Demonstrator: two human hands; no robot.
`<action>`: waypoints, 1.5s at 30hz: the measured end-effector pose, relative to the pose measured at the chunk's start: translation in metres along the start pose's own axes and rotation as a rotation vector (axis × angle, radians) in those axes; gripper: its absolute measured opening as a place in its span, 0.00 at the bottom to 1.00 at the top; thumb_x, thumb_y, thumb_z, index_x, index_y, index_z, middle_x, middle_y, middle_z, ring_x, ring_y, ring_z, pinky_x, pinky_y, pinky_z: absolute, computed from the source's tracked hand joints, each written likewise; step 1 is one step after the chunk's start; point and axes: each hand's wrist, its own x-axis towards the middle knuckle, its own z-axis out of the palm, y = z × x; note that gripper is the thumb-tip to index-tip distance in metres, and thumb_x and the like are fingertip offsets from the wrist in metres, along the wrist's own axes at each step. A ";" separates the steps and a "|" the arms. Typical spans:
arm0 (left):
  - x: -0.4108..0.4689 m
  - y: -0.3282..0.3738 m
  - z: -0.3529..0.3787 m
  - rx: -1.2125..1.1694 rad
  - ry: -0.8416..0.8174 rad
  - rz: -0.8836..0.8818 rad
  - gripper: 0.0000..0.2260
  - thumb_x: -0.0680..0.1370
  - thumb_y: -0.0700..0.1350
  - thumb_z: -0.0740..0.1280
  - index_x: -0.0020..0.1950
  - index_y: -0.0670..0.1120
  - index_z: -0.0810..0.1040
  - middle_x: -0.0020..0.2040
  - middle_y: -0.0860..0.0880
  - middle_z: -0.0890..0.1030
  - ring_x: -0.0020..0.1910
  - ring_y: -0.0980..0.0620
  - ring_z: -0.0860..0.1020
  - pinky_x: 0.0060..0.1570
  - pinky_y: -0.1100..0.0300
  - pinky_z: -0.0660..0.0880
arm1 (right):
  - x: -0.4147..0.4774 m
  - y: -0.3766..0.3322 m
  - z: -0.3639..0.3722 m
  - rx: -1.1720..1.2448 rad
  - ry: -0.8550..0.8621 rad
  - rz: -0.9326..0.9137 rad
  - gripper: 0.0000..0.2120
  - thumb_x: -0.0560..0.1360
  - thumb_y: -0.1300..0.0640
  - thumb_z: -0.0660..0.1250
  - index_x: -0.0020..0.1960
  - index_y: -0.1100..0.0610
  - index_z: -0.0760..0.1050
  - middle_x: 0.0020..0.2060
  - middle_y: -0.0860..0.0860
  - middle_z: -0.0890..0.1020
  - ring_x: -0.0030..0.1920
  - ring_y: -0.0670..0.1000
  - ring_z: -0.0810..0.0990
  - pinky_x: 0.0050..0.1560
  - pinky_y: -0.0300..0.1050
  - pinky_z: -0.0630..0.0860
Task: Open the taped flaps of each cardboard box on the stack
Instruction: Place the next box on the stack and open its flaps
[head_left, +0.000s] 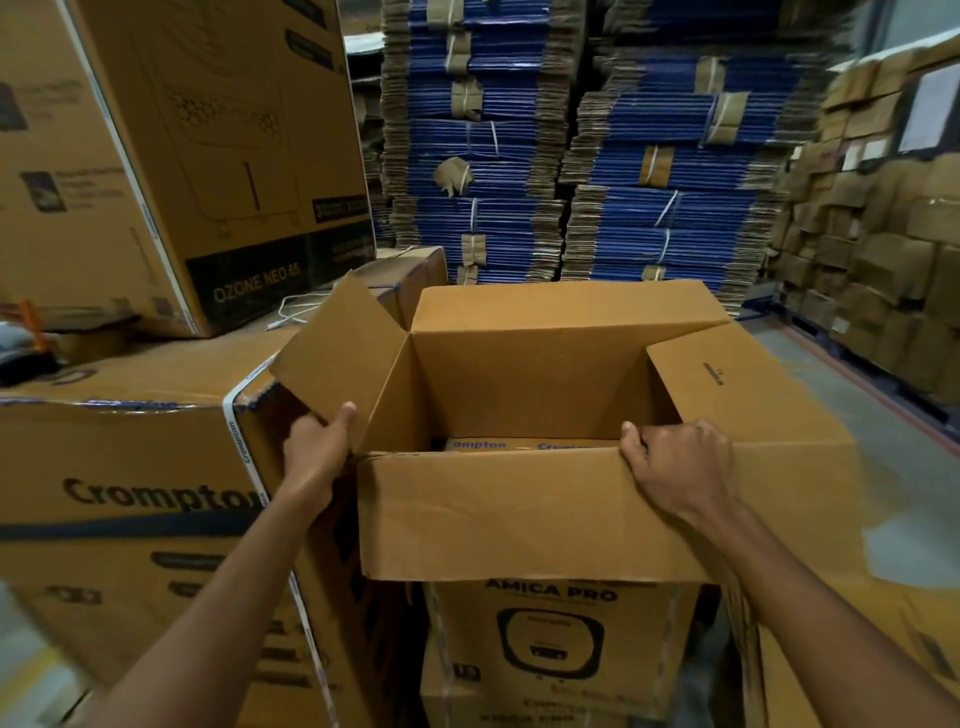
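A plain brown cardboard box (519, 364) stands open in front of me, all its flaps spread outward. My left hand (317, 447) grips the lower edge of the left flap (337, 343), thumb on its inner face. My right hand (680, 467) grips the box's near right corner where the right flap (737, 384) meets the near flap (498, 514), which hangs down toward me. Inside, low down, the top of a printed Crompton carton (498, 445) shows. The open box sits on an Amica Pro box (561, 649).
A large Crompton box (130, 493) stands close on the left, an Ozone Neo 65 box (182, 156) on top of it. Behind rise tall stacks of flattened blue cartons (597, 156). Stacked brown boxes (872, 234) line the right wall beside a grey floor strip (893, 441).
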 end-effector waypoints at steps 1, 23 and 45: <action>0.001 -0.007 0.004 -0.028 -0.062 -0.066 0.21 0.82 0.59 0.64 0.66 0.44 0.75 0.59 0.46 0.80 0.56 0.45 0.78 0.65 0.43 0.73 | 0.004 -0.002 -0.005 -0.003 -0.094 0.018 0.29 0.83 0.44 0.51 0.30 0.55 0.75 0.25 0.51 0.77 0.26 0.52 0.73 0.37 0.47 0.70; 0.017 -0.015 0.029 -0.221 -0.227 -0.158 0.22 0.86 0.56 0.55 0.64 0.38 0.74 0.46 0.42 0.78 0.45 0.43 0.78 0.51 0.50 0.75 | 0.065 0.074 -0.092 -0.353 -0.202 0.472 0.14 0.77 0.47 0.68 0.38 0.52 0.72 0.44 0.54 0.82 0.57 0.59 0.79 0.67 0.58 0.68; -0.025 0.056 0.069 -0.362 -0.179 -0.182 0.22 0.85 0.53 0.57 0.68 0.38 0.74 0.60 0.40 0.81 0.55 0.39 0.81 0.58 0.44 0.80 | -0.089 -0.147 -0.072 1.547 -1.069 0.650 0.41 0.70 0.31 0.69 0.72 0.59 0.73 0.64 0.57 0.81 0.57 0.54 0.85 0.62 0.54 0.80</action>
